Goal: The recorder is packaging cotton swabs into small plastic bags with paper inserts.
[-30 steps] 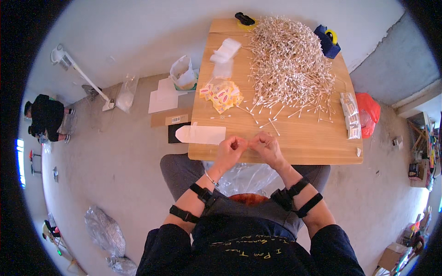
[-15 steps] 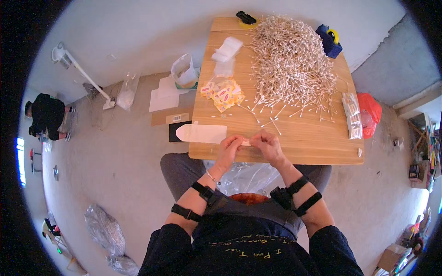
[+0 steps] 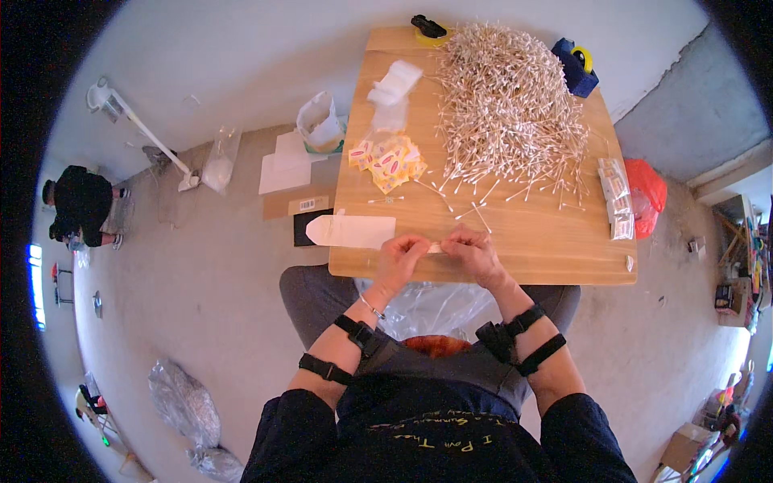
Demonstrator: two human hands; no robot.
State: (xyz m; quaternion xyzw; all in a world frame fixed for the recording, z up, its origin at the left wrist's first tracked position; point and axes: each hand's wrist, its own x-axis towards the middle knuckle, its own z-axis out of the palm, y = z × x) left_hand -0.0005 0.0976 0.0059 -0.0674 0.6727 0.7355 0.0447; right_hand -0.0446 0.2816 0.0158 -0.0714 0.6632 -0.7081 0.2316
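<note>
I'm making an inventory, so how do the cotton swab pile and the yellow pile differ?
The cotton swab pile is far larger than the yellow pile. The cotton swab pile holds slender sticks; the yellow pile holds flat printed pieces. Both lie loose on the wooden table.

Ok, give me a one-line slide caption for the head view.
The left grip and right grip pinch a small whitish piece over a wooden table, a cotton swab heap beyond.

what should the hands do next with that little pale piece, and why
Probably the right hand should slide its grip slightly outward while the left hand steadies the small pale piece: both hands pinch it at the near side of the table, and only a short stretch shows between them.
</note>
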